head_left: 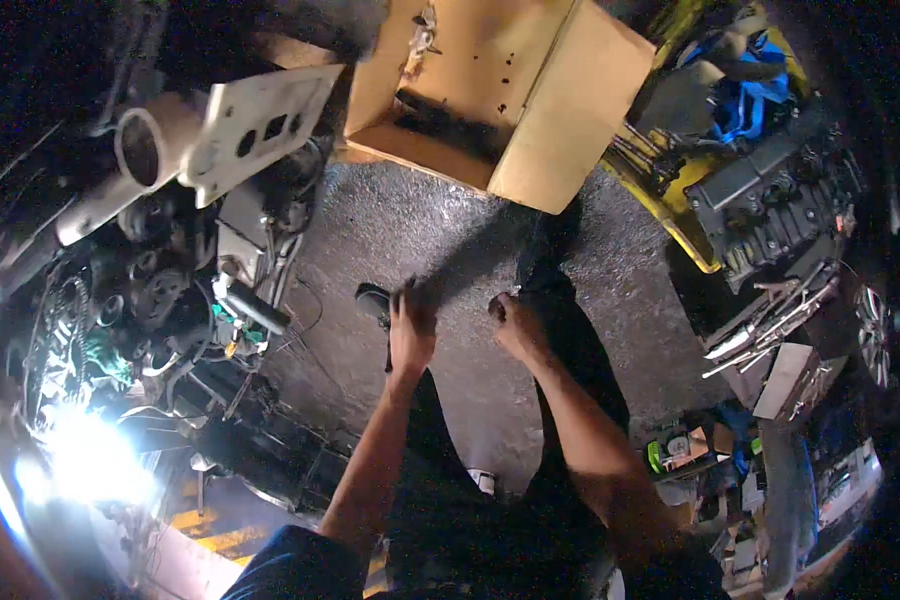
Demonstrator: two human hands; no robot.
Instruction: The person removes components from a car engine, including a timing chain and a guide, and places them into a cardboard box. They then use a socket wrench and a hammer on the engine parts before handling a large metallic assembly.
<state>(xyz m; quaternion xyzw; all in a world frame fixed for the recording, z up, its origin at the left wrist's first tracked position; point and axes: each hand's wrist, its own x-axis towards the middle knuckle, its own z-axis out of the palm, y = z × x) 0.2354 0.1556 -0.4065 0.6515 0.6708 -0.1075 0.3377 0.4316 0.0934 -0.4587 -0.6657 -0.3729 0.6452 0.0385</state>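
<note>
My left hand [412, 335] is over the floor between my knees, its back showing and its fingers pointing away from me, loosely stretched out. Beside its outer edge is a dark rounded thing [373, 298] with a thin dark strip running down along the hand; I cannot make out its kind or whether the hand touches it. A short gap to the right, my right hand [518, 330] is closed near my right leg [575, 345]. Something small and dark shows at its fingertips, too unclear to name.
Ahead stands an open cardboard box [570, 110] with oil stains and a dark part inside. An engine [160, 290] with a metal bracket [260, 130] fills the left, near a glaring lamp [95, 460]. At right are a yellow tray [685, 215], a black engine cover [770, 205] and wrenches [775, 315].
</note>
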